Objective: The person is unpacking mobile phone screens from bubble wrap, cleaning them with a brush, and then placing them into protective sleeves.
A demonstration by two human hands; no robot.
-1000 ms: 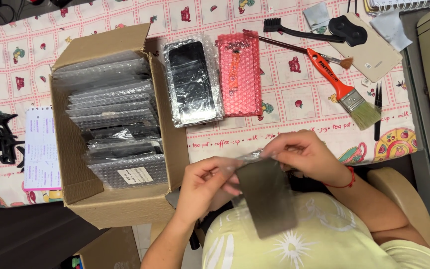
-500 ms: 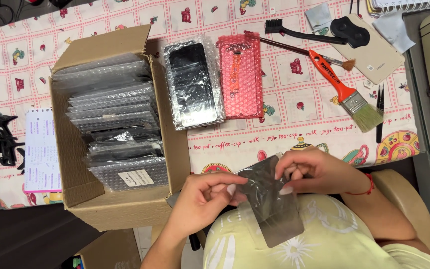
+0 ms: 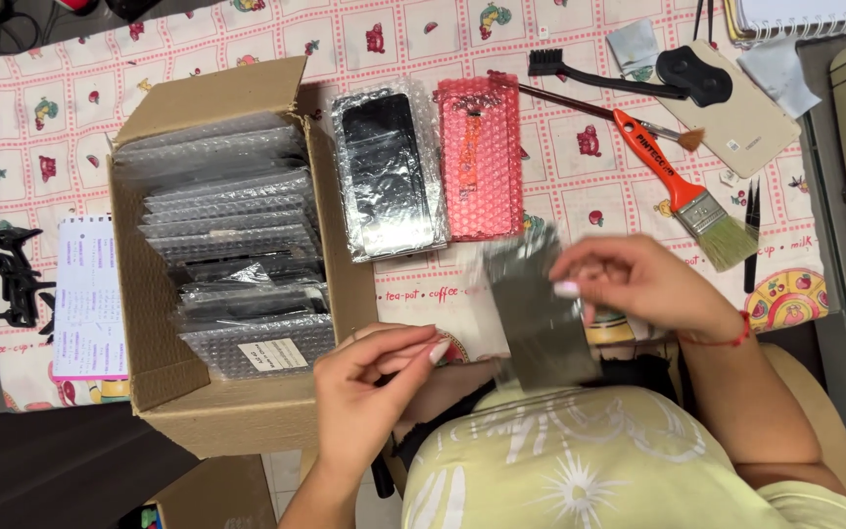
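Right now my right hand (image 3: 638,284) holds a dark grey anti-static bag (image 3: 540,313) near its upper edge, fingers pinched together on it, so the bag hangs tilted just above the near edge of the desk (image 3: 580,176) and over my lap. The bag looks flat and slightly blurred, and I cannot tell what is inside it. My left hand (image 3: 369,392) sits lower and to the left, apart from the bag, with its fingers (image 3: 413,355) drawn loosely together and stretched toward the bag's lower corner; they clamp on nothing that I can see. Just beside that hand stands an open cardboard box (image 3: 237,416), filled with a row of bubble-wrapped flat packs (image 3: 227,225) standing on edge, one with a white label near the front. On the patterned tablecloth beyond the bag lie a phone screen in clear bubble wrap (image 3: 389,171) and, touching it on the right, a pink bubble-wrap sleeve (image 3: 482,157). Farther right lies a paintbrush with an orange handle (image 3: 682,186), its bristles toward me, and above it a small black brush (image 3: 599,76) and a beige phone back cover (image 3: 741,108). A white printed sheet (image 3: 90,294) lies left of the box, near a black clip-like object (image 3: 17,279).
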